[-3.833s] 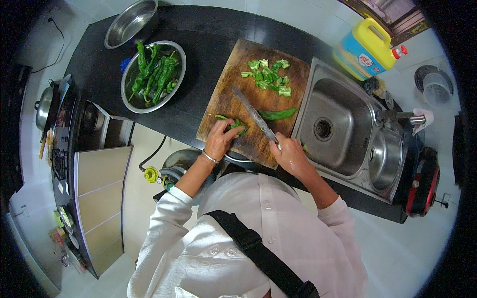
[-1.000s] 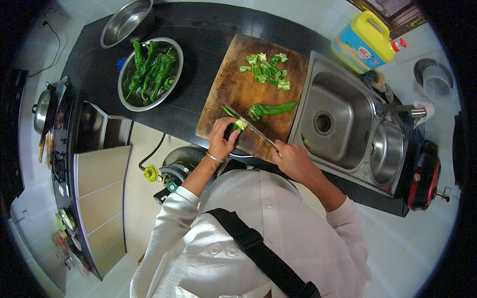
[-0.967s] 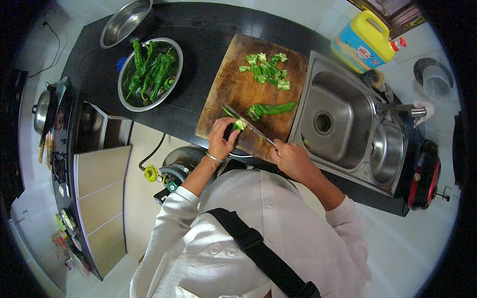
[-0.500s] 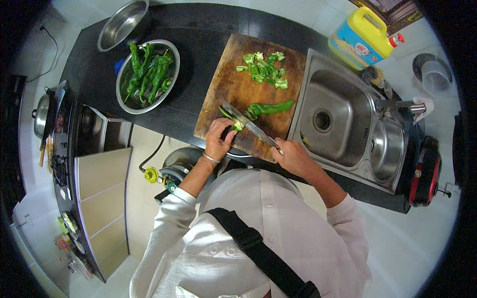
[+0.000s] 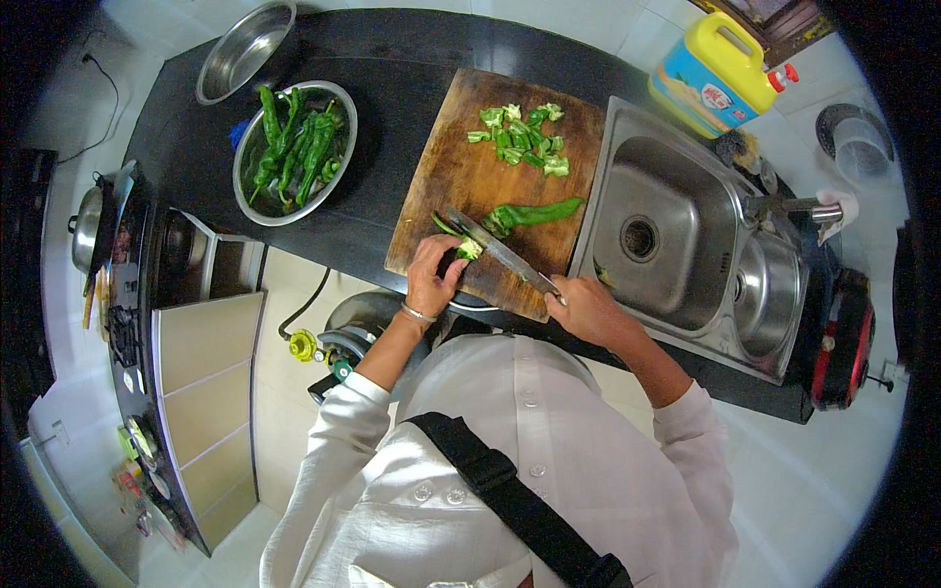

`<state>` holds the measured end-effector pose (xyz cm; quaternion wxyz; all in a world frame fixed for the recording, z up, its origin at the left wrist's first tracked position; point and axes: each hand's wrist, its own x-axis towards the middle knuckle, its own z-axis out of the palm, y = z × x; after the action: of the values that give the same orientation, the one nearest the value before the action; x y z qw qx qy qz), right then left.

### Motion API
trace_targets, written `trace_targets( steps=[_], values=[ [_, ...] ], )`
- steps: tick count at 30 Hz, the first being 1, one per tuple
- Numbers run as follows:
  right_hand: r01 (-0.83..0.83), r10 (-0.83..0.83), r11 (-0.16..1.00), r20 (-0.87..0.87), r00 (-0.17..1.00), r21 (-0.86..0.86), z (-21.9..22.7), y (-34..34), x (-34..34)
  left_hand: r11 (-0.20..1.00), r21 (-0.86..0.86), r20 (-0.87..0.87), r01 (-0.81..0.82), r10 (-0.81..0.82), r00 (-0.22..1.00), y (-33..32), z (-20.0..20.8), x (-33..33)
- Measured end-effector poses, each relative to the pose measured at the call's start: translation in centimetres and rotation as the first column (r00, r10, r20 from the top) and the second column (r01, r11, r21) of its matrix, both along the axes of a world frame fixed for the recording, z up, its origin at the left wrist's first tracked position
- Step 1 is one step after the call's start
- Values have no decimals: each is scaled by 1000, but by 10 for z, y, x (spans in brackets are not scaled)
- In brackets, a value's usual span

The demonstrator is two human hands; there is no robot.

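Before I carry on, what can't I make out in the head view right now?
Head view: the knife's handle, mostly covered by the right hand.
Head view: one end of the cut pepper, behind the left hand.
Head view: the bottom of the bowl, largely hidden by whole peppers.
Head view: the window frame, cut off by the top edge.
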<state>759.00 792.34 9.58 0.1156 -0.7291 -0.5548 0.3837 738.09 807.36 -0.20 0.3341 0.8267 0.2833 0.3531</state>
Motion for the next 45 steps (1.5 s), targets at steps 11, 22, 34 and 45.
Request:
trace_targets(
  steps=[11, 22, 34, 45],
  values=[
    [75, -72, 995, -44, 996, 66, -9, 0, -3, 977, 31, -357, 211, -187, 915, 45, 17, -9],
    [154, -147, 980, -67, 987, 122, -7, -4, -1, 965, 206, -330, 162, -87, 940, 44, 23, -18],
    [353, -302, 902, -221, 927, 249, -5, 12, -30, 339, -924, -102, -176, 226, 969, -8, 11, 24],
    [490, -373, 847, -423, 826, 209, -43, 45, -43, 383, -908, -93, -170, 211, 973, -18, 13, 32]
  ],
)
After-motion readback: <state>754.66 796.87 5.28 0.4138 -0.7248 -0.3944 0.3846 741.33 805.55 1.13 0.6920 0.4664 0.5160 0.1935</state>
